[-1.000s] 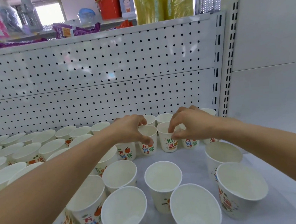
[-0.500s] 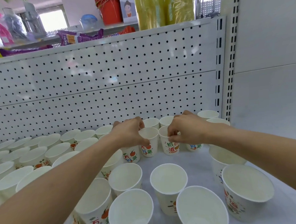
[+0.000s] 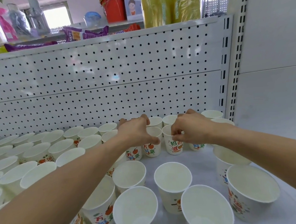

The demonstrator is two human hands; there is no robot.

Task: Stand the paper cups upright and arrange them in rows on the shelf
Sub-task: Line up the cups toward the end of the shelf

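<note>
Left hand [image 3: 138,132]: arm stretched to frame centre, fingers and thumb curled round the left cup [image 3: 152,149].
Right hand [image 3: 192,129]: right alongside, fingertips pinching the rim of the right cup [image 3: 174,146].
Other cups [image 3: 173,178]: upright, empty, crowding the shelf [image 3: 205,162] across the lower frame.

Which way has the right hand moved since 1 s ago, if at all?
No. Right hand still pinches the green-lettered cup by its rim, directly before the same back-row cup.

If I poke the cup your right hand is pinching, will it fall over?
Probably: the paper cup looks empty and thin, so likely very light and tippy. The right hand pinches only its rim, which may dent easily.
</note>
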